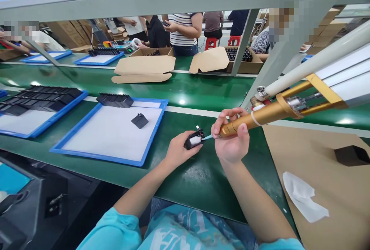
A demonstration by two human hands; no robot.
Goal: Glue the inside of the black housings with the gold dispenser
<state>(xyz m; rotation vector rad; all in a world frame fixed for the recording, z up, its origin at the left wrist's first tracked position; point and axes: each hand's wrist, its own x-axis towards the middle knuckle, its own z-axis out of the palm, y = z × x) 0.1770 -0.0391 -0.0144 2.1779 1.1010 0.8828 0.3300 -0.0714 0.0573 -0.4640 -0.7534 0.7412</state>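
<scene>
My left hand (179,146) grips a small black casing (190,142) with a white block inside it and a small connector sticking up at its far end. In my right hand (234,138) is a gold glue dispenser (243,123), its fingers wrapped around the barrel. The dispenser's pale blue nozzle (207,137) points left, with its tip at the casing's right edge; whether glue is coming out is too small to tell. Nearby on the left, a blue-rimmed tray (135,161) bears one loose black casing (140,120) and a row of black casings (115,100) along its back.
Another tray (62,115) full of black casings stands farther left. On the right, a cardboard sheet (323,180) carries crumpled white paper (305,198) and a black box (352,155). A metal frame post (291,45) rises beside the dispenser. Several people work beyond the green bench.
</scene>
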